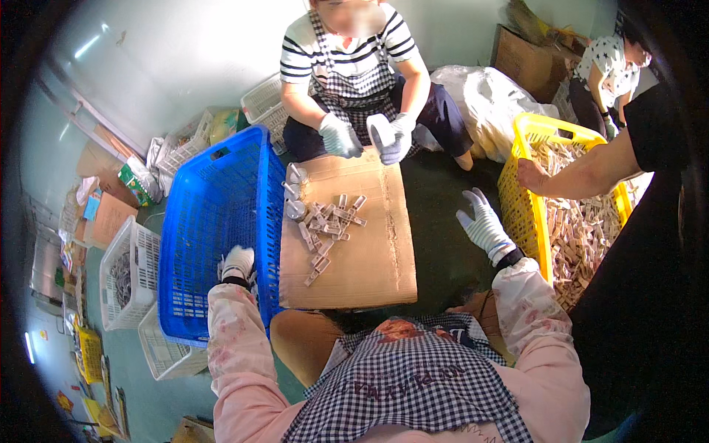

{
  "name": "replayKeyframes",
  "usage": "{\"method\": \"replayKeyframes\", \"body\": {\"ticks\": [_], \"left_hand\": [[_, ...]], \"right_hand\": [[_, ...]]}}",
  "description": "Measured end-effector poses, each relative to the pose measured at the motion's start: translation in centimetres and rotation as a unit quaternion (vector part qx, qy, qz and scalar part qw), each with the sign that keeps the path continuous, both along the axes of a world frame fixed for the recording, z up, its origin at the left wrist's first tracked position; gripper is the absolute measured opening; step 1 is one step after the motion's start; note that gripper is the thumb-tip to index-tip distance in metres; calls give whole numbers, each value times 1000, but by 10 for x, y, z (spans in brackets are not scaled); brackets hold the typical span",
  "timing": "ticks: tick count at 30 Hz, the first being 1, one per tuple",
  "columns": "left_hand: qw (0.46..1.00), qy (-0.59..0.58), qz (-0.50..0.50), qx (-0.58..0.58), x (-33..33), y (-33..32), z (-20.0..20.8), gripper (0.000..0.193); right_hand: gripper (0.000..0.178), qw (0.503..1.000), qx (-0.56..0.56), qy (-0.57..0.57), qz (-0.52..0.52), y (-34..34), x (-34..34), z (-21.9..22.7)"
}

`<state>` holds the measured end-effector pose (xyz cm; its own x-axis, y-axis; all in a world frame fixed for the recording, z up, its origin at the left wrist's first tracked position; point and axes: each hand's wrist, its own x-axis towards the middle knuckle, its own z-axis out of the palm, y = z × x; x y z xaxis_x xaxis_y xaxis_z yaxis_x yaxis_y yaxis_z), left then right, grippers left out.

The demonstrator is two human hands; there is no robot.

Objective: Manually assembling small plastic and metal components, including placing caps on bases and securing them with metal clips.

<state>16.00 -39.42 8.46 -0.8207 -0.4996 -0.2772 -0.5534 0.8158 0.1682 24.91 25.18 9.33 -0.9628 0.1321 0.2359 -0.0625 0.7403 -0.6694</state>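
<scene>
My left hand [238,264], in a white knit glove, is inside the near part of the blue basket [267,221]; its fingers are mostly hidden. My right hand [484,227], gloved in striped white knit, is raised with fingers spread, between the cardboard-topped work surface [365,251] and the yellow basket [545,258]. Nothing is in it. On the cardboard lies a loose heap of small beige clip-like pieces [325,225]. Beside them, at the left edge, stand several small clear and white items [295,193]. Similar beige pieces [583,240] fill the yellow basket.
Opposite me, a co-worker's gloved hands [341,137] hold a white ring-shaped thing [381,133]. Another person's bare hand [532,177] grips the yellow basket's rim. White crates [129,277] stand left of the blue basket. A large whitish plastic sack [480,111] lies behind, near another seated person.
</scene>
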Motion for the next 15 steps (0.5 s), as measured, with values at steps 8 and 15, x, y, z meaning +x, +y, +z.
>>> {"method": "replayKeyframes", "body": {"ticks": [8, 15], "left_hand": [[868, 43, -141, 475, -37, 238, 68, 35], [683, -99, -10, 724, -75, 349, 39, 82]], "right_hand": [[53, 998, 47, -36, 10, -2, -1, -3], [50, 996, 45, -73, 20, 4, -5, 11]]}}
